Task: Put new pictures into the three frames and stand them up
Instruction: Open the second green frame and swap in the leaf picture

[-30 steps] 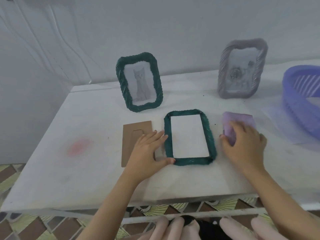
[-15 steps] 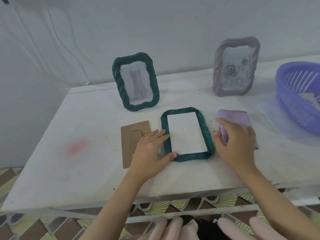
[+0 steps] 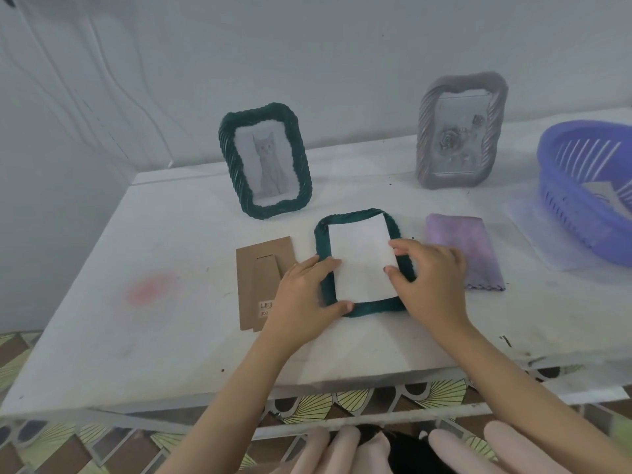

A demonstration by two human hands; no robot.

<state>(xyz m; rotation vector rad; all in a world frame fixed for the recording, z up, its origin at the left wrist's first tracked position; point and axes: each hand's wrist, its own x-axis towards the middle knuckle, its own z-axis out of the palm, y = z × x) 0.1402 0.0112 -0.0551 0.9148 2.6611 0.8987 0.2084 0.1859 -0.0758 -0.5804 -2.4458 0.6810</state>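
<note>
1. Done: cat frame (image 3: 265, 160) & grey frame (image 3: 460, 131) stand at back.
2. 3rd frame (image 3: 376, 307) lies flat mid-worktop (image 3: 171, 336), paper (image 3: 360, 261) in. L hand (image 3: 304, 292) & R hand (image 3: 434, 278) press on it, fingers uncurled.
3. Left: fit backing board (image 3: 263, 268), stand it up.

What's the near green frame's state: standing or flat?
Flat. The near green frame lies on the table, white sheet in its opening; brown backing board lies beside it, detached.

White table (image 3: 171, 336): flat frame (image 3: 372, 307), card (image 3: 260, 275), cloth (image 3: 468, 248), basket (image 3: 564, 186).
</note>
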